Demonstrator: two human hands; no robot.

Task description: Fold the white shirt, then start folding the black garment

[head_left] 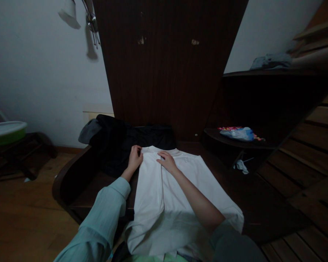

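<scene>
A white long-sleeved shirt (186,182) lies spread on a dark wooden bench, its neckline at the far end and its lower part hanging toward me. One side is folded inward, leaving a lengthwise edge down the left part. At the far left corner of the cloth, my left hand (135,159) is closed, fingers and thumb pinching the shoulder edge. My right hand (167,162) rests on the shirt just below the collar, beside the folded edge, with fingers stretched out and thumb apart. The shirt's bottom end is partly hidden by shadow and my right forearm.
Dark clothing (112,136) is heaped on the bench (82,191) behind my left hand. A tall dark panel (164,72) rises at the back. To the right, a corner shelf (213,135) bears a blue-and-white packet (239,134). A green basin (8,135) stands far left.
</scene>
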